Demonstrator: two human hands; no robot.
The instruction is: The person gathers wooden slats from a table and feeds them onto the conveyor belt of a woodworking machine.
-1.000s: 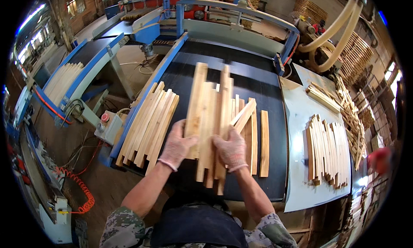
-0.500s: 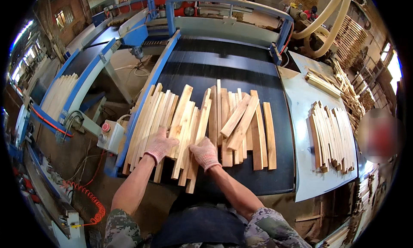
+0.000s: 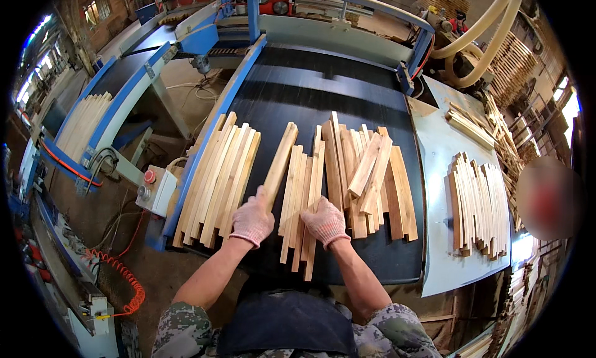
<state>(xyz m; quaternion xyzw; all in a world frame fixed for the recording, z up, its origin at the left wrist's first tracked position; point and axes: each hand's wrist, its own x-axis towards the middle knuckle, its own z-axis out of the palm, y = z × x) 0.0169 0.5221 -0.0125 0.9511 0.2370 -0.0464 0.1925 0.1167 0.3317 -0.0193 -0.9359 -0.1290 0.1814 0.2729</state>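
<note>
Wearing a pale knitted glove, my left hand point(image 3: 253, 219) grips the near end of a single wooden strip point(image 3: 281, 159), which slants away across the black belt point(image 3: 298, 91). My right hand point(image 3: 325, 222), gloved alike, is closed against the right edge of a narrow middle bundle of strips point(image 3: 294, 203); its fingertips are partly hidden. On the left, a row of strips point(image 3: 220, 178) lies side by side along the belt's blue rail. To the right is another group of strips point(image 3: 397, 190), with two short strips point(image 3: 375, 175) lying askew on top.
A grey side table point(image 3: 434, 140) on the right bears a bundle of strips point(image 3: 478, 203). A control box with a red button point(image 3: 150, 176) sits by the left rail. Farther left, a second conveyor holds pale strips point(image 3: 87, 125). A blue frame point(image 3: 341, 4) spans the belt's far end.
The middle strips have shifted right, leaving a gap beside the left row. My left hand has moved right and closed on one strip, now apart from the bundle. My right hand has moved slightly right.
</note>
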